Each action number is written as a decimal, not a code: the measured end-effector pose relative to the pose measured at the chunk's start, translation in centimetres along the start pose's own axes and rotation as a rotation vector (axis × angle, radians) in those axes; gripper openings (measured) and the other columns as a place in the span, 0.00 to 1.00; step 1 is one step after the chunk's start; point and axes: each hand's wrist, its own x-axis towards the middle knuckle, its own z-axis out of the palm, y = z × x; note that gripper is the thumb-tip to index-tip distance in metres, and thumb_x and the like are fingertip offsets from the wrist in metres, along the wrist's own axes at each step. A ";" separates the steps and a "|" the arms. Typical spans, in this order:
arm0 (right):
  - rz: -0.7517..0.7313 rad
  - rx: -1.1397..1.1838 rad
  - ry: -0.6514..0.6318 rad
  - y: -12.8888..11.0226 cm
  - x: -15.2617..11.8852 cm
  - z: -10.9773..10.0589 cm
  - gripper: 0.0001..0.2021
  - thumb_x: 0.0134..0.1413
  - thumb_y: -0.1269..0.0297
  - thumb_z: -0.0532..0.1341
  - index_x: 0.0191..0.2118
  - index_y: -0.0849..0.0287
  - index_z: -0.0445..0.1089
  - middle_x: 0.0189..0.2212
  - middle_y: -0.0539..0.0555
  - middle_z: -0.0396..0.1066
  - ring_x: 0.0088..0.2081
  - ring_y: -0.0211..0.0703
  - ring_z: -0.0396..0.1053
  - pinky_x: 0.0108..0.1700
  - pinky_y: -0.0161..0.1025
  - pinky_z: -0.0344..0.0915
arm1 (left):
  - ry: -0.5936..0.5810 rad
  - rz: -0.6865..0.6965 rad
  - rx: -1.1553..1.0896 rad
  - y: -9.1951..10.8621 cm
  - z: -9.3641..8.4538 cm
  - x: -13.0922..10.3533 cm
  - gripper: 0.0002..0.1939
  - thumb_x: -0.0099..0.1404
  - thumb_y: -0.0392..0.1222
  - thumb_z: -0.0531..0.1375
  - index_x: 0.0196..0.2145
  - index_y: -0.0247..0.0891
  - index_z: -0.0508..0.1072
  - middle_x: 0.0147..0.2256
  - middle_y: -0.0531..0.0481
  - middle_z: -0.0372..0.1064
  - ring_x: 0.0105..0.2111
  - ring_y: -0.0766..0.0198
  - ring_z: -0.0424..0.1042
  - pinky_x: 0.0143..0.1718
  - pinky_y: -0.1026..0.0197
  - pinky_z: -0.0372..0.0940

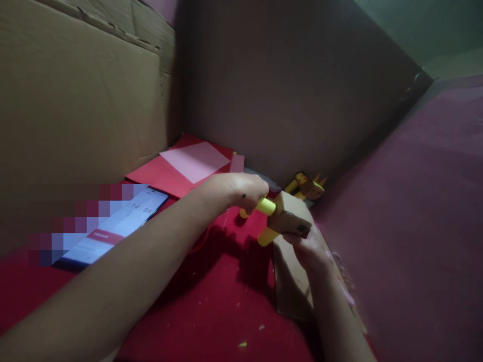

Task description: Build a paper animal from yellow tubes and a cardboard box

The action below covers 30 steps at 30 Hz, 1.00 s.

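Note:
My right hand (311, 249) grips a small cardboard box (292, 211) from its near right side, with the thumb along its lower edge. Yellow paper tubes (267, 237) stick out from the box toward the left. My left hand (251, 192) is closed at the end of an upper yellow tube (266, 206), its fingertips largely hidden behind the hand. Behind my right hand, a small cardboard animal figure (311, 188) with yellow tube legs and pointed yellow pieces rests by the wall.
A phone (113, 231) showing a timer lies at left, partly pixelated. Red and pink paper sheets (196, 158) are stacked at the back. A flat cardboard piece (290, 281) lies under my right hand. Paper scraps (242, 344) dot the red surface. Cardboard walls (83, 90) stand around.

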 end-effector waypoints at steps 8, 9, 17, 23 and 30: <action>-0.014 -0.029 -0.003 0.6 0.0 -0.6 0.45 0.33 0.69 0.73 0.61 0.47 0.57 0.55 0.54 0.67 0.53 0.58 0.65 0.52 0.52 0.63 | -0.006 -0.012 -0.012 0.2 0.0 -0.1 0.18 0.45 0.31 0.63 0.37 0.35 0.77 0.26 0.50 0.70 0.25 0.62 0.65 0.27 0.60 0.57; -0.017 -0.026 -0.008 0.6 0.0 -0.6 0.44 0.33 0.69 0.72 0.60 0.48 0.58 0.55 0.54 0.66 0.53 0.57 0.65 0.53 0.52 0.63 | -0.004 -0.006 -0.014 0.2 0.0 -0.1 0.18 0.44 0.31 0.63 0.37 0.35 0.77 0.26 0.50 0.70 0.26 0.62 0.66 0.28 0.60 0.57; -0.024 -0.020 -0.009 0.6 0.1 -0.6 0.44 0.33 0.70 0.72 0.60 0.49 0.58 0.55 0.55 0.66 0.54 0.59 0.64 0.53 0.54 0.63 | -0.007 0.006 -0.055 0.2 0.0 -0.3 0.15 0.47 0.36 0.62 0.36 0.36 0.77 0.24 0.49 0.68 0.27 0.60 0.66 0.29 0.59 0.58; -0.026 -0.042 0.007 0.7 0.0 -0.5 0.46 0.33 0.69 0.72 0.62 0.50 0.56 0.55 0.56 0.67 0.52 0.59 0.66 0.53 0.54 0.63 | -0.021 0.021 -0.061 0.0 0.3 0.0 0.15 0.47 0.36 0.62 0.35 0.35 0.78 0.23 0.50 0.66 0.26 0.60 0.65 0.28 0.60 0.57; -0.022 -0.032 -0.004 0.5 -0.1 -0.3 0.44 0.35 0.71 0.72 0.61 0.49 0.57 0.55 0.54 0.67 0.52 0.56 0.66 0.54 0.52 0.63 | -0.043 0.018 -0.096 0.1 0.5 0.1 0.17 0.45 0.37 0.64 0.37 0.34 0.77 0.23 0.50 0.65 0.25 0.61 0.63 0.28 0.59 0.56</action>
